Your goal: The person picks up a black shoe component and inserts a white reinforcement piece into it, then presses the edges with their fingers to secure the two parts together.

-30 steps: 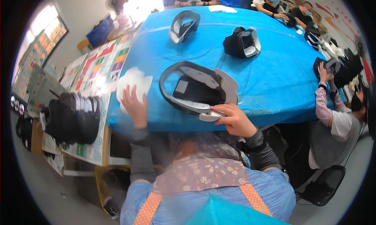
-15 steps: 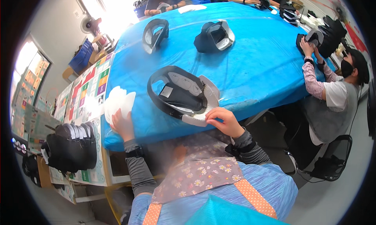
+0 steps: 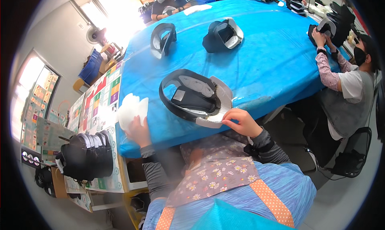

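Note:
In front of me a black cap (image 3: pixel 168 99) lies with its inner side up on the blue-covered table. Its brim (image 3: pixel 222 105) carries a pale grey-white cover and points to the right. My right hand (image 3: pixel 244 124) pinches the near corner of that brim between thumb and fingers. To the left, a stack of thin white shaped pieces (image 3: pixel 133 107) rests at the table's edge. My left hand (image 3: pixel 138 132) has its fingers at the lower edge of this stack, gripping the white material; how many pieces it grips cannot be seen.
Two more caps, one opened out (image 3: pixel 163 39) and one tipped over (image 3: pixel 219 35), lie farther away on the blue tabletop (image 3: pixel 264 69). Nested black caps (image 3: pixel 86 156) sit on the side table at left. A co-worker (image 3: pixel 345 89) handles a cap at right; others sit across.
My view has shifted slightly, so everything sits a little farther right. Both hands keep their places, the left at the white stack and the right on the brim.

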### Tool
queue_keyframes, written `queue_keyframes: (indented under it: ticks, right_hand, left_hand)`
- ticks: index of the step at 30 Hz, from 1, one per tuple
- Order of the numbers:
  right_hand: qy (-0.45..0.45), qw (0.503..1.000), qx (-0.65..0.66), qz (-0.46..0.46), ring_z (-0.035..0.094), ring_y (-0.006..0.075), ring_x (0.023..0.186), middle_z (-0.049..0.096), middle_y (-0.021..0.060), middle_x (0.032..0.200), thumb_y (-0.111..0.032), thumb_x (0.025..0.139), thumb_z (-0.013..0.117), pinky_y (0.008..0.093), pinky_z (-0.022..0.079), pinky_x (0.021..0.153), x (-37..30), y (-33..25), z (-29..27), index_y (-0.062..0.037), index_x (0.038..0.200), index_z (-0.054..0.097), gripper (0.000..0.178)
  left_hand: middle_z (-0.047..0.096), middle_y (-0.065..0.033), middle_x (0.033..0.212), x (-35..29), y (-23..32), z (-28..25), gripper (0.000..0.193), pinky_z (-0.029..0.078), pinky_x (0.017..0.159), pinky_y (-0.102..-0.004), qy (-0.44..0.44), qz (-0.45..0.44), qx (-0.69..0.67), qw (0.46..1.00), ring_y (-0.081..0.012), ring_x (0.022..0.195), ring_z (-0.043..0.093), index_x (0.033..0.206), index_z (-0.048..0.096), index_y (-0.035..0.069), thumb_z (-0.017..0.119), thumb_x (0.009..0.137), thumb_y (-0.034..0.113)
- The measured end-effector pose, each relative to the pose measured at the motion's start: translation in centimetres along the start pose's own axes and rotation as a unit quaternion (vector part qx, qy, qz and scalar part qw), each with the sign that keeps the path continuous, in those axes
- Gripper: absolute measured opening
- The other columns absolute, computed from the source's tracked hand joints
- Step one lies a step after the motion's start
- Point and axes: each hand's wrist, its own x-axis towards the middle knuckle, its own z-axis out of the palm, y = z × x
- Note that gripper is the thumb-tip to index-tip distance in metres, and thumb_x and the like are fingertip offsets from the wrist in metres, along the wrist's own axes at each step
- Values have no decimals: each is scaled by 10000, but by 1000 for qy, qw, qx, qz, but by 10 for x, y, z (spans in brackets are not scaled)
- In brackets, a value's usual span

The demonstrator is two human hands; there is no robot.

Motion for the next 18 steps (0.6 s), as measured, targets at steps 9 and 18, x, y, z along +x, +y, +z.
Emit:
queue_keyframes:
  ticks: [9, 18]
  right_hand:
    - [-9, 1000, -13, -3, 643, 288, 826, 687, 106, 889, -90, 902, 719, 366, 504, 738, 1, 2, 3, -8, 866, 673, 101]
    - [-11, 999, -38, 0, 635, 278, 829, 668, 99, 873, -87, 895, 722, 364, 505, 736, 2, -1, 7, -14, 843, 676, 101]
  left_hand:
    - [724, -97, 1129, 0, 3, -7, 417, 346, 1108, -586, -16, 26, -68, 997, -294, 1133, 619, 1183, 731, 122, 740, 871, 399]
    - [698, -127, 1188, -4, 21, -35, 591, 323, 1126, -585, -59, 152, -159, 974, -303, 1169, 602, 1297, 683, 146, 791, 800, 447]
